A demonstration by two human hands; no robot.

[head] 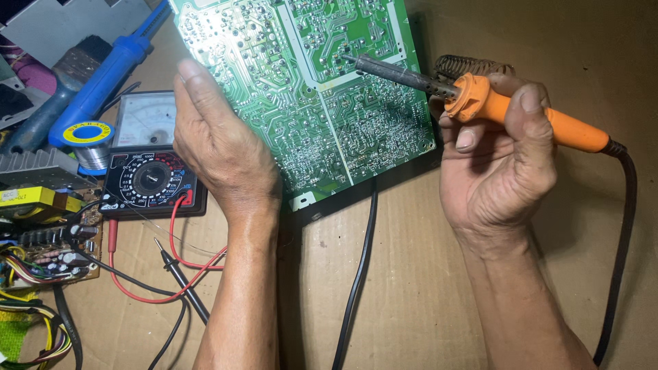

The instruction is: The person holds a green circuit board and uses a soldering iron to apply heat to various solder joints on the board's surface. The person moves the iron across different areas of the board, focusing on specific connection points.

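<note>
green circuit board (301, 89) lying solder-side up on cardboard | left hand (219, 147) resting flat and unclenched against board's left edge | right hand (497, 161) gripping orange soldering iron (521, 113), tip touching board | analog multimeter (147, 161) sitting just left | solder spool (89, 140) beside meter

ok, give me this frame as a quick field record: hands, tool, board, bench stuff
left hand: rests on the board's left edge, holds nothing
right hand: grips soldering iron, orange handle
iron tip: on the board
board: green circuit board, solder side up
bench: multimeter with red and black probes, solder spool, cardboard surface
</note>
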